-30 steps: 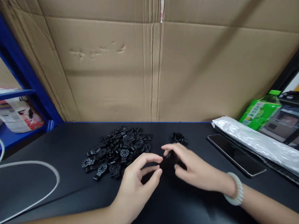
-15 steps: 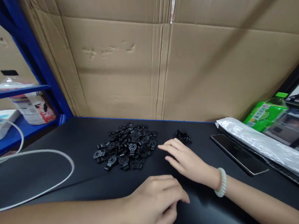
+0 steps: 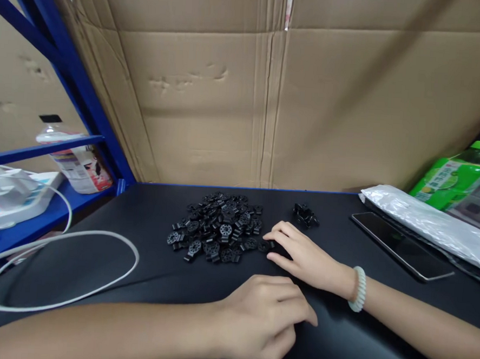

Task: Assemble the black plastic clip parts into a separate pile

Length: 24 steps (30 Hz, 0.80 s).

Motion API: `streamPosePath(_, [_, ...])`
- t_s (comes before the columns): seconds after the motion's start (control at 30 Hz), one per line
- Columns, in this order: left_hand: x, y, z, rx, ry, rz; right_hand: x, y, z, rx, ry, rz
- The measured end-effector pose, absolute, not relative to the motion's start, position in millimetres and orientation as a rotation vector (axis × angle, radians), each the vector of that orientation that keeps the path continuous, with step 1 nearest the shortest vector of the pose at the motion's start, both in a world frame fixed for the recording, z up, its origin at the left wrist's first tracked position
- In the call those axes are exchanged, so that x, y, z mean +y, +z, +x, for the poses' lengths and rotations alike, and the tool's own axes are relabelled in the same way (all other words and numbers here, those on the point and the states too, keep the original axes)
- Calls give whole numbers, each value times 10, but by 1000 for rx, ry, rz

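Just beyond the right edge of a pile of small black plastic parts [image 3: 216, 227], my right hand [image 3: 296, 253] has thumb and forefinger on either side of one black part with a round perforated head [image 3: 264, 246]. That part lies low at the table surface. Nearer to me, my left hand [image 3: 264, 319] hovers over the table with its back up. Its fingers bend loosely, the forefinger stands off from the thumb, and nothing shows in it; the palm is hidden. Behind my right hand sits a small cluster of black parts [image 3: 305, 216].
A phone [image 3: 398, 244] and a silvery plastic package [image 3: 428, 223] lie at the right, with a green-labelled bottle [image 3: 453, 179] behind. A white cable [image 3: 135, 257] loops across the left of the black table [image 3: 148, 282]. A blue shelf [image 3: 96, 192] holds another bottle [image 3: 82, 167]. Cardboard [image 3: 204, 107] stands behind.
My right hand has closed in on the pile's right edge, and one black part now shows between its thumb and forefinger. My left hand keeps nearly the same pose. The view has swung slightly left.
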<state>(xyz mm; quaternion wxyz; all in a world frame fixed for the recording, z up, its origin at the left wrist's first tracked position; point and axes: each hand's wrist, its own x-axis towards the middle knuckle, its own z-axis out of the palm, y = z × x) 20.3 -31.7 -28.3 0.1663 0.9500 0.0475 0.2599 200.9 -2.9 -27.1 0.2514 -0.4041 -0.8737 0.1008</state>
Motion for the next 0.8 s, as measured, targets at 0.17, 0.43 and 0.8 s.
streamPosePath(0.17, [-358,-241,207,275,912,2515,4,-293,2049,-2209,532,-1132])
streamPosePath(0.43, [-281,-249,241,804,1379,1887,-161,-190,2063,-1547,1433,-1008])
streamPosePath(0.8, [-258,-255,215,701,1225,1970,-326,-6,2034,-1333,1909,-785])
